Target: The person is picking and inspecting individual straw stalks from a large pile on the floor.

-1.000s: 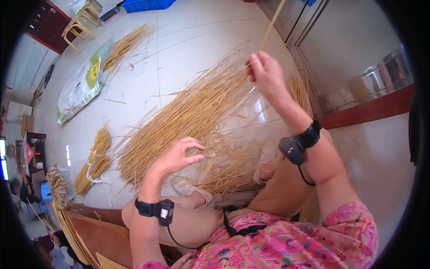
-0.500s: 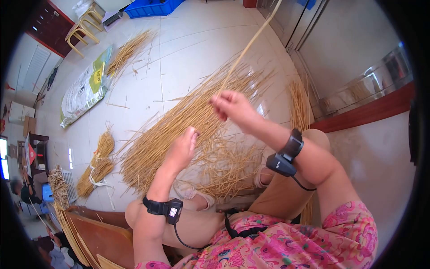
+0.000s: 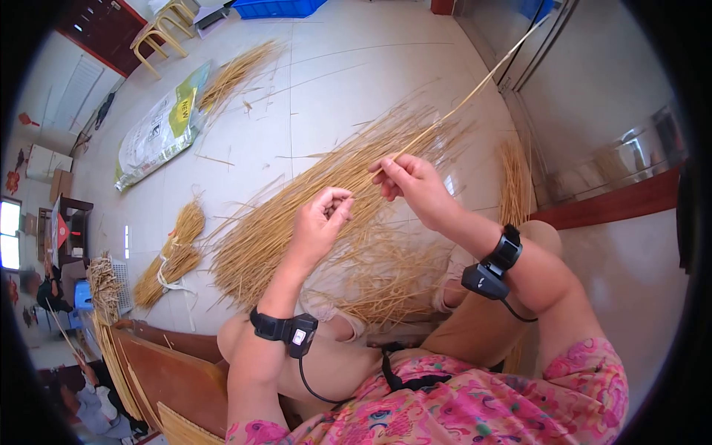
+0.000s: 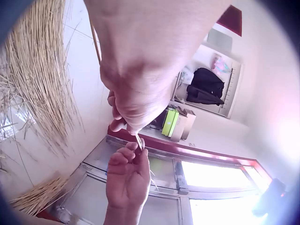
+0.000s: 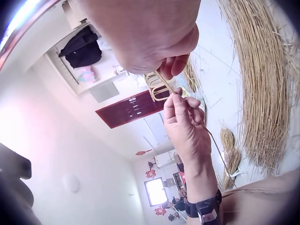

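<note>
A long thin straw stalk [image 3: 475,93] slants up to the right from my right hand [image 3: 419,189], whose thumb and fingers pinch its lower part. My left hand [image 3: 319,222] is just left of it, fingers bent. In the right wrist view, the left hand [image 5: 187,129] pinches the stalk [image 5: 165,83] between thumb and fingertips, close to the right hand [image 5: 150,37]. The left wrist view has the right hand [image 4: 126,180] below the left hand [image 4: 140,79], fingertips nearly meeting at the stalk. Beneath both hands lies a wide straw pile [image 3: 297,222] on the floor.
A tied straw bundle [image 3: 185,226] and a printed bag [image 3: 156,141] lie to the left. More straw [image 3: 513,174] rests by the metal doors at right. A wooden board [image 3: 174,371] stands at lower left, and a blue crate [image 3: 278,7] at the top.
My right hand has come down and inward with the stalk. The left hand, spread open at first, has moved up beside it and now pinches the stalk. The head view has shifted slightly.
</note>
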The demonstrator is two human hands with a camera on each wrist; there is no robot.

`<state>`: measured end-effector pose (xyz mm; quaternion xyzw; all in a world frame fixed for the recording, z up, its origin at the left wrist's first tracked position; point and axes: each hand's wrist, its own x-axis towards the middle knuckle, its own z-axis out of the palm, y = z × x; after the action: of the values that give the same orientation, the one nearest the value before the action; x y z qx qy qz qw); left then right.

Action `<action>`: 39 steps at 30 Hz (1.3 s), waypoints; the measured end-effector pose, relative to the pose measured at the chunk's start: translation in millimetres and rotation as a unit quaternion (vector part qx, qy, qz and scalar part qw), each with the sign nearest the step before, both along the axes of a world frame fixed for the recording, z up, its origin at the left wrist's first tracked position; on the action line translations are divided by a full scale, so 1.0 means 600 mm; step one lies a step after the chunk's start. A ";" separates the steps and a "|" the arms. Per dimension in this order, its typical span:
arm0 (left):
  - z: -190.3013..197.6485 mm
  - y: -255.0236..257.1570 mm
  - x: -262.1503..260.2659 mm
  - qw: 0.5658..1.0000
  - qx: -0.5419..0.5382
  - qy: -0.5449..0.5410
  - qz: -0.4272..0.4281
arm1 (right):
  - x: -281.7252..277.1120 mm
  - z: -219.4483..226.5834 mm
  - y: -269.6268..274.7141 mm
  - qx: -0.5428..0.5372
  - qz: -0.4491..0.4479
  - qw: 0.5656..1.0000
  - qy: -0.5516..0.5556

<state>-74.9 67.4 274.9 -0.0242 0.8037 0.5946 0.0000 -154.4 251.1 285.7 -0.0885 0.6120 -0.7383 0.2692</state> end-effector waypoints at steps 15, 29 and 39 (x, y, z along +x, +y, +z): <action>-0.014 0.010 -0.011 0.980 0.192 -0.033 0.050 | 0.020 -0.009 -0.014 -0.019 0.005 1.000 0.024; -0.018 -0.016 -0.029 0.944 0.281 -0.043 0.169 | 0.031 -0.013 -0.012 0.001 0.029 1.000 0.008; -0.024 -0.119 -0.010 0.962 0.203 -0.047 0.176 | -0.037 0.018 0.033 0.027 -0.050 0.996 0.064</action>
<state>-81.0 -4.3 260.3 -0.1927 0.6484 0.7339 -0.0616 -176.6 271.1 296.4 -0.0973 0.6513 -0.7269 0.1948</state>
